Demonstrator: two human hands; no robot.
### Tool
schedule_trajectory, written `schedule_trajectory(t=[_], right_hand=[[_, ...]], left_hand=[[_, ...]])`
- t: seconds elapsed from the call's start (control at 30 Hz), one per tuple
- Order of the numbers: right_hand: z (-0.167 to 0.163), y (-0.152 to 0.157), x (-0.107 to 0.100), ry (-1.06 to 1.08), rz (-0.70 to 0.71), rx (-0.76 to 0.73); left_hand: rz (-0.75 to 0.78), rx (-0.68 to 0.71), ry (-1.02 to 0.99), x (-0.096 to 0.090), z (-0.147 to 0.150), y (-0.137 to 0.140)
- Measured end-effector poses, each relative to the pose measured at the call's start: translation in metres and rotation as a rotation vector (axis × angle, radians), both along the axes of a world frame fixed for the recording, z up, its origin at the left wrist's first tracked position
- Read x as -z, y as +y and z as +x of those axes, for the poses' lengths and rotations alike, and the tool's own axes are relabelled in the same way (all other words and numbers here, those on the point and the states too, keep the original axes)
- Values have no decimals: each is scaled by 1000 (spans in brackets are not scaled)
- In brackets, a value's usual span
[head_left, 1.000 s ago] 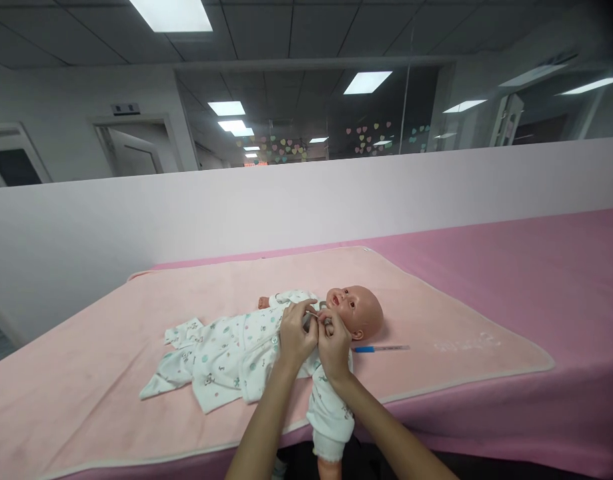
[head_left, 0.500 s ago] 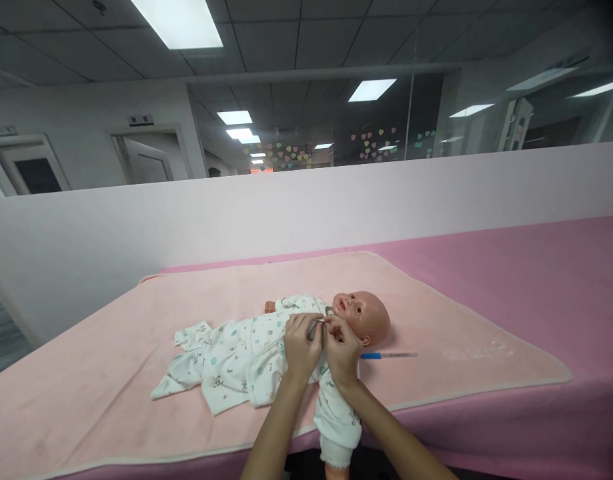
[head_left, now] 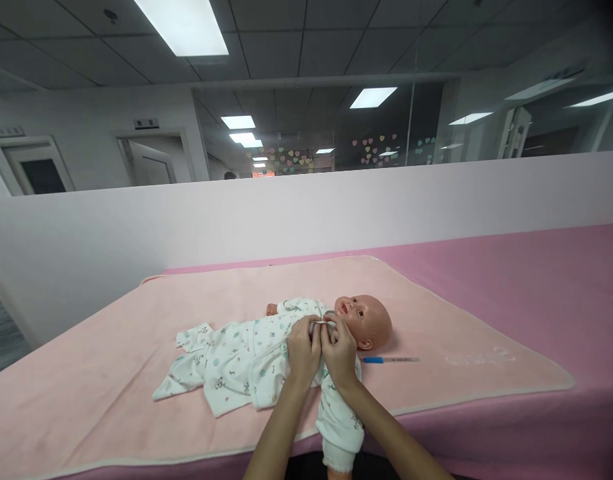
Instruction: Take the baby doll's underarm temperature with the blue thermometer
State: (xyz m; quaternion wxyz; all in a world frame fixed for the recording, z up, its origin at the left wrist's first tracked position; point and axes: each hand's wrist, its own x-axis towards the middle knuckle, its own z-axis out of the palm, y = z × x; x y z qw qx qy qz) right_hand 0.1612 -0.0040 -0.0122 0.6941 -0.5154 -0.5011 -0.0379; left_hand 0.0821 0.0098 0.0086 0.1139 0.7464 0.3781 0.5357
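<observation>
Baby doll on a peach, pale-edged blanket (head_left: 136,367) spread over the pink-covered counter (head_left: 576,293), seen left to right. At left of centre are the legs of the baby doll (head_left: 263,353), dressed in a white fabric suit with small green and brown prints. The doll lies face up; its long axis runs across the lower middle of the frame, rising gently from the trouser ends at lower left to the crown at right. One arm, its small bare hand (head_left: 271,309) visible, points left on the far side; the other extends toward the bottom edge, over the counter's near side.

At centre, the left hand (head_left: 303,350) and, to its right, the right hand (head_left: 339,353) meet at the doll's neckline. Both have curled fingers, the tips pinching a thin pale strip (head_left: 321,323) too small to identify further. Right of the hands lies the bald plastic head, crown to the right. Just below it rests a slim pen (head_left: 391,360), blue end leftward, nearly horizontal.

Compared with the frame one second earlier, the doll appears slightly lower and farther right; its orientation is unchanged, and both hands remain at the neckline.
</observation>
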Motion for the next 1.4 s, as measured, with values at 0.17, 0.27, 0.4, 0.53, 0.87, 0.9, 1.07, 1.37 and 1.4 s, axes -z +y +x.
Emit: schedule_trajectory(t=[0.17, 0.27, 0.4, 0.53, 0.87, 0.9, 1.07, 1.37, 1.4], right_hand=[[0, -4, -3, -38, 54, 4], [0, -5, -3, -39, 59, 11], [0, -6, -3, -26, 57, 41], [1, -6, -2, 8, 53, 62], [3, -3, 1, 117, 8, 27], [3, -4, 0, 115, 9, 23], [3, -6, -1, 106, 14, 1], [6, -6, 0, 96, 17, -70], [6, -5, 0, 92, 23, -75]], left_hand=[[16, 10, -1, 1, 0, 0], [31, 18, 4, 1, -1, 0], [53, 17, 8, 0, -1, -1], [54, -17, -6, 0, 0, -2], [48, -43, -47, 1, 2, -4], [44, -42, -52, 1, 2, -4], [27, -41, -67, 1, 4, -9], [87, -59, -24, 2, 5, -15], [104, -74, -9, 3, 5, -15]])
